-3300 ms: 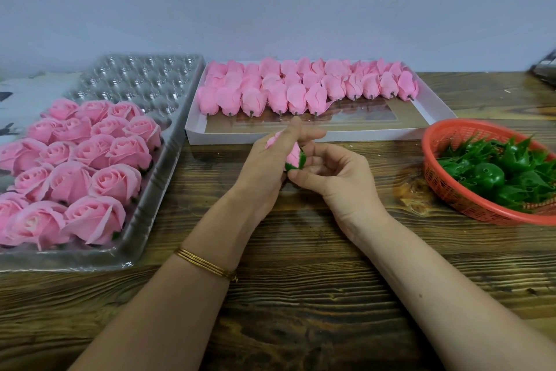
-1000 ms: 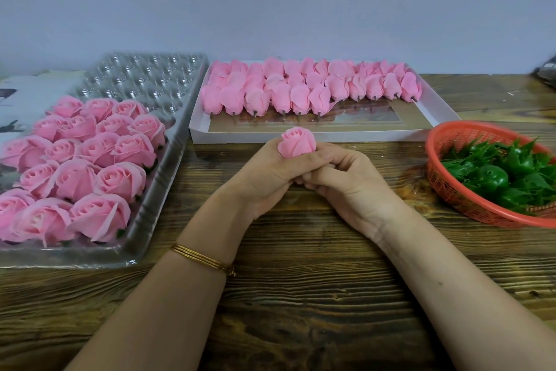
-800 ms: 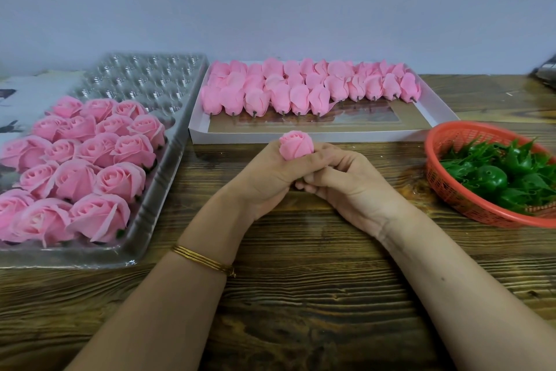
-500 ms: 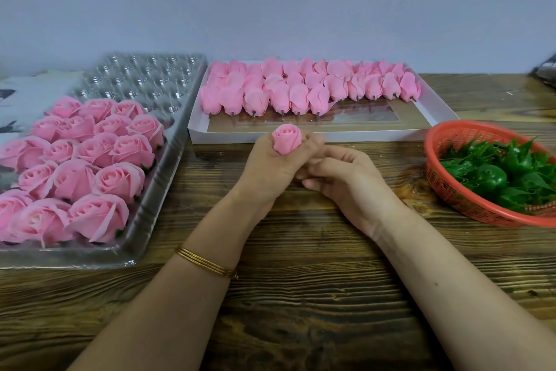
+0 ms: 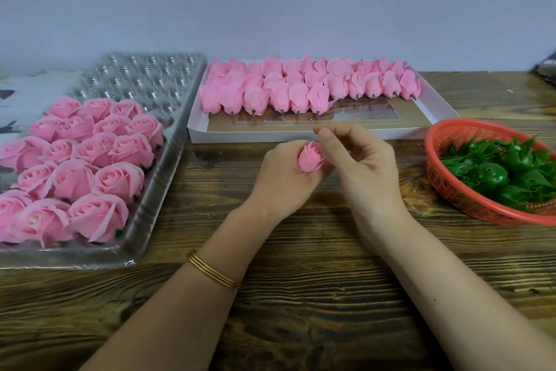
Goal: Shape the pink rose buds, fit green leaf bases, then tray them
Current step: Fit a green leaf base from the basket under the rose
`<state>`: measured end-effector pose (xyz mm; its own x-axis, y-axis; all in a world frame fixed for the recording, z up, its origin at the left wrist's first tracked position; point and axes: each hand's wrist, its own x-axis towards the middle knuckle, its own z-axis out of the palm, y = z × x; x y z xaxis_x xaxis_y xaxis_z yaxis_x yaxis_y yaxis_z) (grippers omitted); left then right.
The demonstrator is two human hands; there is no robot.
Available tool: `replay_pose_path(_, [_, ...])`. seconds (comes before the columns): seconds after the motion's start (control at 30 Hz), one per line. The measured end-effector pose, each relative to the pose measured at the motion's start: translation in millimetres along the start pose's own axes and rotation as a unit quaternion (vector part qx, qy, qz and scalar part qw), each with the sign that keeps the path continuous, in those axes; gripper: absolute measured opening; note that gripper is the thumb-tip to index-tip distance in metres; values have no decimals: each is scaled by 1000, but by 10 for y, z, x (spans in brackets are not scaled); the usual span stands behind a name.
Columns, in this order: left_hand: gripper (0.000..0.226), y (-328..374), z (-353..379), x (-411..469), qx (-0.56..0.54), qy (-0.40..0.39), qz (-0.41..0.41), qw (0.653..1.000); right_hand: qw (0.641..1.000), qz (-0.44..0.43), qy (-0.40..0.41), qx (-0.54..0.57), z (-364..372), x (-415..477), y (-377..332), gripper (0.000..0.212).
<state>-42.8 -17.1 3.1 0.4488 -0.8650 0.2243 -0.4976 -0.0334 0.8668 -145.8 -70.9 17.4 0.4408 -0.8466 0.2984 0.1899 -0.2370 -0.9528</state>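
Wooden bench [image 5: 301, 295]. Left hand [image 5: 279, 181] grips a pink rose bud [image 5: 310, 158]; right hand [image 5: 367, 166] fingers [image 5: 337, 130] pinch its petal. Tugging could tear it.

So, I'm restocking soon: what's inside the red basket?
Green leaf bases, piled loosely in the basket. What lies under the top layer is covered, and the basket's right side is out of frame.

Grained wooden table [image 5: 301, 325] against plain grey wall [image 5: 270, 3]; dark object [image 5: 548, 71] at right edge.
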Motion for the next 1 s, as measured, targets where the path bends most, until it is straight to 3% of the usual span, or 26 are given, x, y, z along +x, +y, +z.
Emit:
replay_pose_path(0.13, [36,31,20,-29,20,-26,-19,999,1000,-11,-18,7,28,-15,36,12])
replay_pose_path(0.27, [9,-12,33,-7,40,-47,-13,998,999,-27,-35,-20,36,-3,109,18])
replay_pose_path(0.37, [30,-43,36,1,40,-37,-7,999,998,-29,-44,-20,27,9,148,20])
replay_pose_path(0.47, [28,-27,47,0,34,-30,-16,999,998,-36,-55,-19,30,11,167,17])
replay_pose_path(0.57, [41,-37,46,4,35,-34,0,999,996,-51,-64,-31,37,10,174,15])
replay_pose_path(0.8, [12,-62,63,11,38,-28,-7,999,994,-62,-54,-75,48,17,215,10])
replay_pose_path(1.0, [18,-41,58,11,45,-35,-5,998,990,-53,-62,-112,48,8,235,14])
